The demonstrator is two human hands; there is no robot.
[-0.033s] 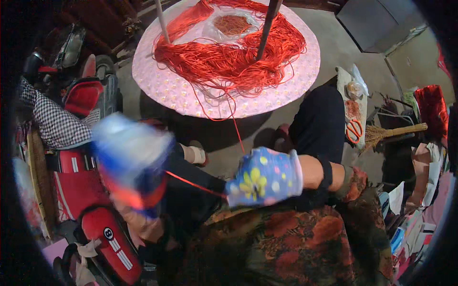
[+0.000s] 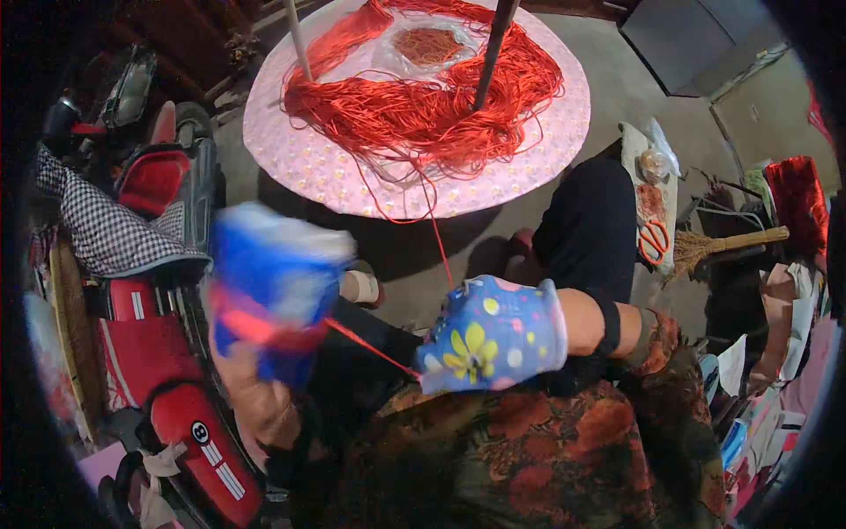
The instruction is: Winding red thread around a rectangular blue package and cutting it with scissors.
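Note:
My right hand (image 2: 493,339), in a blue flowered glove, is closed on a red cord (image 2: 368,348). From the hand, one length runs up to a large loose heap of red cord (image 2: 405,119) on the round table. The other length stretches left to my left hand (image 2: 278,300). That hand is smeared by motion, a blue and white blur with a red band of cord across it. Its fingers cannot be made out. Both hands are above my lap, nearer to me than the table edge.
The round table (image 2: 330,181) has a pink patterned cover, two upright poles and a clear bag (image 2: 388,57). Orange-handled scissors (image 2: 652,242) lie on a board at right beside a straw broom (image 2: 731,242). A red ride-on vehicle (image 2: 207,450) stands close at left.
My left hand has moved to the right, closer to my right hand, drawing the red band of cord with it. My right hand has shifted slightly, still on the cord.

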